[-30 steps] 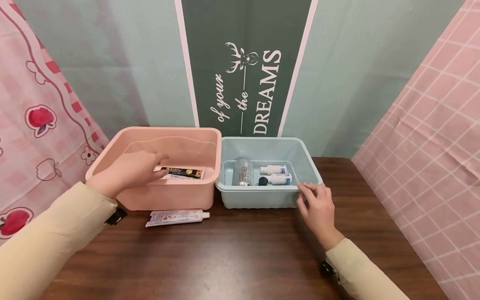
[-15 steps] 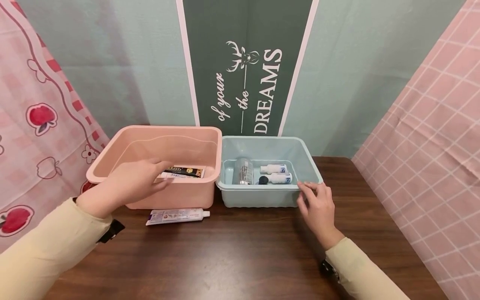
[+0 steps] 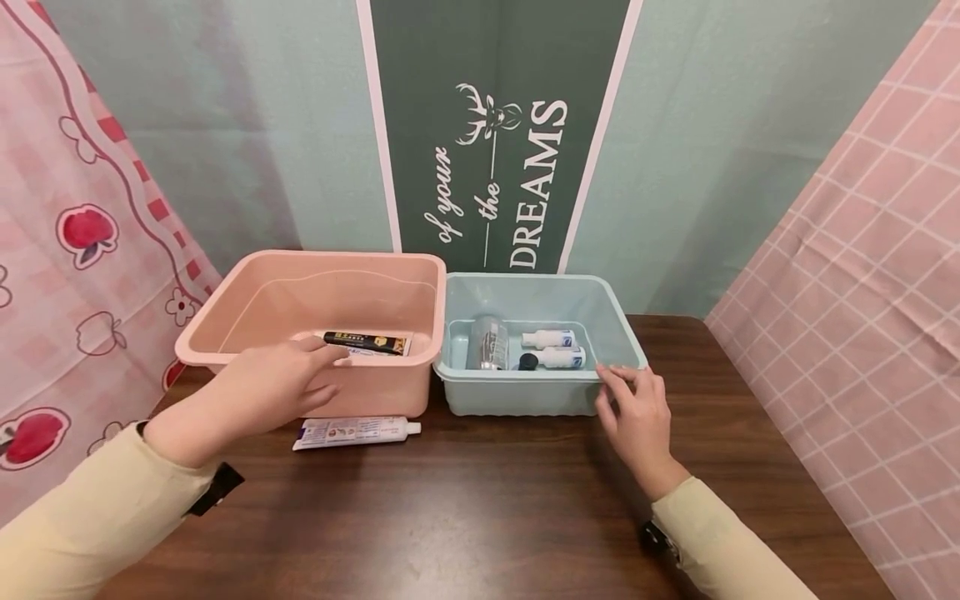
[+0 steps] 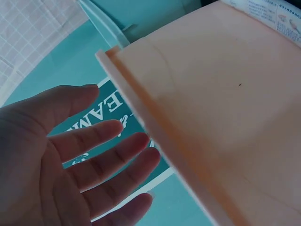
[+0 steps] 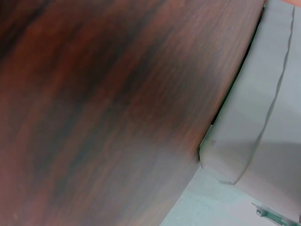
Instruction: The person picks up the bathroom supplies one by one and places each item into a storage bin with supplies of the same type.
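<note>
My left hand [image 3: 273, 379] hangs at the front rim of the pink bin [image 3: 322, 267], holding nothing. Its fingers [image 4: 108, 165] spread apart beside the bin's wall in the left wrist view. Inside that bin lie a black tube [image 3: 367, 342] with gold print and a white tube, partly hidden by the rim. My right hand [image 3: 637, 417] rests its fingertips on the front right corner of the light blue bin [image 3: 517, 390]. A clear bottle [image 3: 489, 343] and two small white bottles [image 3: 551, 337] lie in the blue bin. The right wrist view does not show the hand.
On the brown table [image 3: 450, 500], just in front of the pink bin, lies a white toothpaste tube [image 3: 356, 432]. The bins stand side by side. A green cloth [image 3: 315, 125] hangs behind them, with pink cloths at both sides.
My left hand has drawn back from inside the pink bin, down and toward me over its front rim, showing more of the black tube. The right hand has stayed put.
</note>
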Demonstrator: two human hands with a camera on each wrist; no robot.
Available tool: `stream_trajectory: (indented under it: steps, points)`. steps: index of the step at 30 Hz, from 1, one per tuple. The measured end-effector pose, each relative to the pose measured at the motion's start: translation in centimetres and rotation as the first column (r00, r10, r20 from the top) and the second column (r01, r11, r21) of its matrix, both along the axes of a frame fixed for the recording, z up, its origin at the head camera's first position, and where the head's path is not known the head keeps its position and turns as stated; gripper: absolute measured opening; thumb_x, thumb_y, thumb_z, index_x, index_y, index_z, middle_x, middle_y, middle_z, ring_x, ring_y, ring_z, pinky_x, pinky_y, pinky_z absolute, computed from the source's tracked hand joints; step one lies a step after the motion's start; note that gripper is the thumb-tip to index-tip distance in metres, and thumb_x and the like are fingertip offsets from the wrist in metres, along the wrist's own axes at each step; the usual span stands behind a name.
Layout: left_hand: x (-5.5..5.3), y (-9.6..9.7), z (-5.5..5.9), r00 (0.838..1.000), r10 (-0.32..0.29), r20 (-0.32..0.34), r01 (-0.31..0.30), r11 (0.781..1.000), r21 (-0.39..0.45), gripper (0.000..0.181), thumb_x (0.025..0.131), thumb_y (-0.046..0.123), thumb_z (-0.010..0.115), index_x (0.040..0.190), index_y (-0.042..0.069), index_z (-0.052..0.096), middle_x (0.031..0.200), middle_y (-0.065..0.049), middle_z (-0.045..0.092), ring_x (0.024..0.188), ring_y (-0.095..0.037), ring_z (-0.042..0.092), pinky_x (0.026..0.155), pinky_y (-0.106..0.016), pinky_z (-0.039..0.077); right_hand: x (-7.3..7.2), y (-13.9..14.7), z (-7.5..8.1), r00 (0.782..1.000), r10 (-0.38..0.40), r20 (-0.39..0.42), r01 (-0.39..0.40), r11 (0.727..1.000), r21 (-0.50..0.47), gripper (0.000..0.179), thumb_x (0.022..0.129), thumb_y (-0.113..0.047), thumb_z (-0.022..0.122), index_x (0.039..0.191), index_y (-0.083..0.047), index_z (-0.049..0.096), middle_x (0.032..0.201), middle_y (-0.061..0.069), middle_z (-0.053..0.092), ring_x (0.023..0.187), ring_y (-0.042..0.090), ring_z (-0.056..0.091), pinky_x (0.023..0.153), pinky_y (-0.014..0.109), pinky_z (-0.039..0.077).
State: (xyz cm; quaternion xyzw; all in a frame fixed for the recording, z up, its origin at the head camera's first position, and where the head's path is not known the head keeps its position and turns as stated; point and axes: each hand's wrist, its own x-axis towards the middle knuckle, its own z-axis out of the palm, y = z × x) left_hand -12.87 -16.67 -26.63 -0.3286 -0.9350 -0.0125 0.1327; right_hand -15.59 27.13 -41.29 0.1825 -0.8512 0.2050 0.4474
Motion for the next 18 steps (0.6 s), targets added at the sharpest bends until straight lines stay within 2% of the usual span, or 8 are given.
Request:
stream_trajectory:
  steps: [5,9,12,18]
  points:
    - [0.4,0.2,-0.7,0.999,-0.026,0.021,0.026,1.000,0.013,0.017,0.078,0.020,0.070,0.090,0.010,0.061,0.076,0.002,0.052,0.066,-0.016,0.052,0.051,-0.036,0.047,0.1,0.0,0.0,1.000,-0.001,-0.003,0.001,1.000,0.003,0.030,0.079,-0.011,0.057,0.105,-0.004,0.069,0.098,0.017,0.057,0.081,0.039,0.049,0.092,0.058,0.039]
    - [0.5,0.4,-1.6,0.998,-0.055,0.041,0.055,0.998,-0.004,0.023,0.077,0.019,0.071,0.095,0.009,0.061,0.080,0.001,0.056,0.070,-0.018,0.058,0.057,-0.040,0.049,0.0,0.0,0.0,1.000,0.002,-0.012,-0.002,1.000,0.002,0.030,0.078,-0.009,0.057,0.105,-0.004,0.069,0.098,0.017,0.057,0.081,0.040,0.050,0.090,0.058,0.040]
    - [0.5,0.5,-2.5,0.998,-0.050,0.048,0.051,0.999,-0.016,0.029,0.076,0.021,0.072,0.100,0.008,0.061,0.084,-0.002,0.059,0.072,-0.021,0.062,0.059,-0.042,0.050,0.0,0.0,0.0,1.000,0.001,-0.010,-0.001,1.000,0.003,0.030,0.079,-0.010,0.056,0.105,-0.004,0.069,0.098,0.017,0.057,0.081,0.040,0.050,0.089,0.057,0.040]
    - [0.2,0.6,-4.4,0.997,-0.011,0.081,0.013,0.999,-0.030,0.033,0.077,0.025,0.072,0.104,0.007,0.062,0.084,-0.003,0.059,0.065,-0.020,0.061,0.053,-0.040,0.049,-0.1,0.0,-0.1,1.000,-0.001,-0.011,0.001,1.000,0.003,0.029,0.080,-0.012,0.055,0.105,-0.004,0.069,0.098,0.018,0.057,0.082,0.040,0.049,0.091,0.055,0.040]
